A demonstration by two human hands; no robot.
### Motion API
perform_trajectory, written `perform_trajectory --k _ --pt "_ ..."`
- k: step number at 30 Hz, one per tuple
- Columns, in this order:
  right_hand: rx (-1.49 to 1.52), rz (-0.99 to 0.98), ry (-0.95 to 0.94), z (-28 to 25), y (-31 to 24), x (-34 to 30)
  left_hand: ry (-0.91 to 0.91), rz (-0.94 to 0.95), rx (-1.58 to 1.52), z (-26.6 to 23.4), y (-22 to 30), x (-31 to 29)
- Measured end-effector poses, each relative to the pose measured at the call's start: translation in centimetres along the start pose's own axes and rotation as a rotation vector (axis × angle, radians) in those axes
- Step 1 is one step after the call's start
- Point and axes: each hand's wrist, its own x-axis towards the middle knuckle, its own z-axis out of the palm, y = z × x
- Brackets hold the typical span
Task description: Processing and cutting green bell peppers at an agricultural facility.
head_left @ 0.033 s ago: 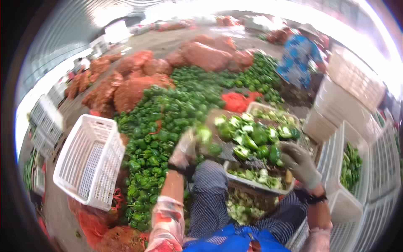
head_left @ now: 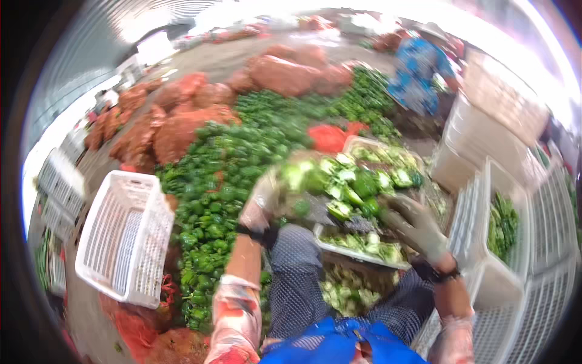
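Observation:
My left hand [head_left: 262, 197], gloved and smeared by motion, is at the left side of the cutting surface. At its fingertips is a blurred pale-green bell pepper [head_left: 297, 174], which it seems to grip. My gloved right hand [head_left: 418, 225] reaches in from the right with its fingers stretched out and apart, their tips beside the pile of cut green peppers [head_left: 365, 183]. I see nothing held in it. Some pepper pieces show white insides. Below the pile, a shallow tray [head_left: 388, 262] holds pale pepper scraps between my knees.
Whole green peppers [head_left: 209, 227] cover the floor to my left. A white crate [head_left: 91, 249] stands beyond them, with red mesh sacks [head_left: 188, 133] behind. More white crates [head_left: 485, 145] are stacked at right. A person in blue [head_left: 418, 76] works at the far right.
My right hand has moved left, closer to the cut peppers. My left hand and the pale-green pepper have shifted slightly up and right over the board. The whole view has swung a little.

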Motion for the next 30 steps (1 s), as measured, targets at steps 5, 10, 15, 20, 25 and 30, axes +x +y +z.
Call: perform_trajectory --k 5,10,15,20,25,30 --pt "0.276 0.107 0.101 0.4 2.3 2.2 -0.248 -0.128 -0.333 13.1 7.9 5.4" --pt "0.323 -0.053 0.248 -0.7 10.6 3.1 -0.312 -0.131 -0.295 20.0 4.7 6.0" --pt "0.345 0.023 0.224 0.1 11.8 2.7 -0.164 -0.166 -0.467 21.6 2.3 5.9" --pt "0.430 0.147 0.252 -0.4 15.5 2.9 -0.251 -0.069 0.073 22.3 -0.4 8.2" --pt "0.402 0.260 0.214 -0.1 16.0 4.3 -0.262 0.094 0.075 22.4 -1.8 9.4" --pt "-0.178 -0.004 0.385 0.7 14.6 5.9 -0.447 -0.171 -0.082 20.8 -0.4 10.2"
